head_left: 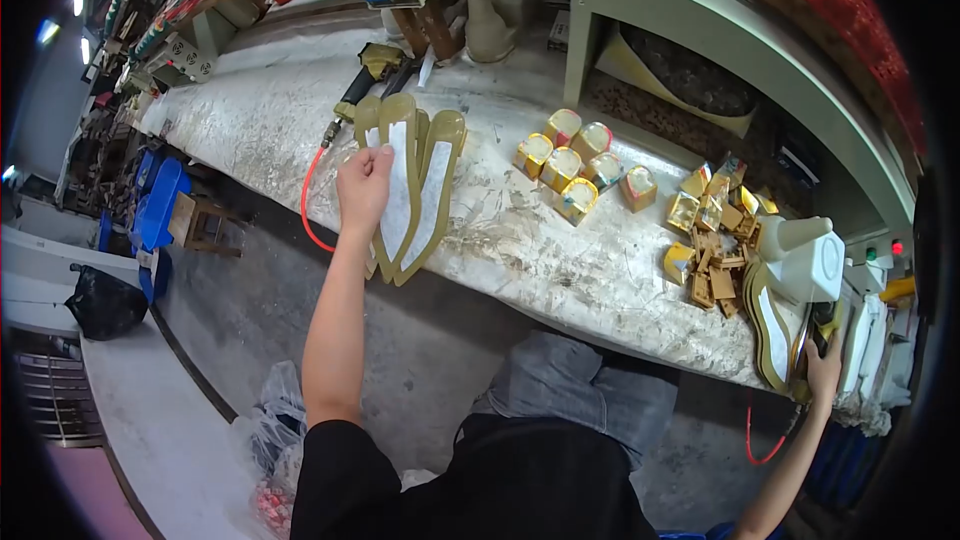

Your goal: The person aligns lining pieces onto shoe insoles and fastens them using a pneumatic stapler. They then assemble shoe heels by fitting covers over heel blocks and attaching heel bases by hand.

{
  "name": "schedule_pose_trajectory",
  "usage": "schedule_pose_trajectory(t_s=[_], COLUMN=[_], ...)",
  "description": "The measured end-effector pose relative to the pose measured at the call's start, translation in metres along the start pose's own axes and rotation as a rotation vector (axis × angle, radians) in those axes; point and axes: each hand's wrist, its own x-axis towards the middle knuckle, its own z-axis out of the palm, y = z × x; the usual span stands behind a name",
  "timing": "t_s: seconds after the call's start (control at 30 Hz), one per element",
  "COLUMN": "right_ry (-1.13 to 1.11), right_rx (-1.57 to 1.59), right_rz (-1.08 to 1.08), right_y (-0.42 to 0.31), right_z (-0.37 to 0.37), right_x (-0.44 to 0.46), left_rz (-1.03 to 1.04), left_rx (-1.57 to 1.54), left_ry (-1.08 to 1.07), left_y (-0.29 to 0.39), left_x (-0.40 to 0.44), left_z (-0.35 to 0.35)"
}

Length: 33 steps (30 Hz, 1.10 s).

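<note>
The work in hand looks like handling the sole pieces (433, 202), which lie fanned and overlapping near the left part of the desk (535, 265). The person's left hand (363, 188) is over them, fingers curled in and fingertips at the white strip of the middle piece; whether it pinches that piece or only rests there, I cannot tell. Their long axes run far to near: the rounded ends point to the far side and spread apart, the tapered ends converge at the near edge, and the rightmost piece leans its far end to the right. Singling one out would seem to call for a fingertip grip on its edge, since they overlap. The right hand (823, 368), at the desk's right end, looks wrapped around the dark handle of an air tool (825, 318), partly hidden. Just left of it, a sole stack (771, 325) also runs far to near, beside a white jug (822, 265).
</note>
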Motion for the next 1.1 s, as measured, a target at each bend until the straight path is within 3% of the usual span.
schedule_pose_trajectory(t_s=[0.1,0.13,0.17,0.2,0.33,0.47,0.57,0.63,0.7,0.77,0.93,1.0,1.07,1.1], right_ry=[0.191,0.189,0.175,0.143,0.031,-0.014,-0.022,-0.076,-0.046,0.032,0.212,0.226,0.237,0.16], right_rx=[-0.037,-0.041,0.158,0.347,0.115,0.001,-0.038,0.02,0.041,0.09,0.388,0.554,0.606,0.602], right_rz=[-0.044,-0.046,-0.107,-0.194,-0.585,-0.563,-0.563,-0.512,-0.54,-0.592,-0.514,-0.479,-0.429,-0.31], right_y=[-0.09,-0.127,-0.156,-0.135,-0.211,-0.231,-0.221,-0.215,-0.211,-0.204,-0.183,-0.166,-0.15,-0.16], right_z=[-0.04,-0.04,-0.041,-0.07,-0.027,-0.001,0.006,0.01,0.016,0.02,0.033,0.034,0.012,-0.018], right_x=[-0.029,-0.04,-0.073,-0.103,-0.102,-0.091,-0.082,-0.077,-0.079,-0.08,-0.084,-0.08,-0.099,-0.111], left_rz=[0.212,0.207,0.27,0.303,0.296,0.235,0.212,0.746,0.791,0.647,0.641,0.377,0.477,0.46], left_rx=[0.43,0.43,0.375,0.326,0.347,0.363,0.51,0.701,0.379,0.395,0.377,0.344,0.313,0.243], left_ry=[0.313,0.313,0.309,0.317,0.275,0.174,0.269,0.42,-0.221,-0.509,-0.508,-0.355,-0.199,-0.277], left_y=[0.025,0.02,0.019,0.033,0.03,0.022,0.047,0.082,0.099,0.094,0.076,0.079,0.091,0.108], left_x=[-0.014,-0.005,0.001,-0.049,-0.009,0.004,-0.008,-0.027,-0.032,-0.045,-0.044,-0.063,-0.103,-0.133], left_z=[0.01,0.014,0.015,0.021,0.029,0.031,0.031,0.058,0.088,0.122,0.127,0.114,0.106,0.107])
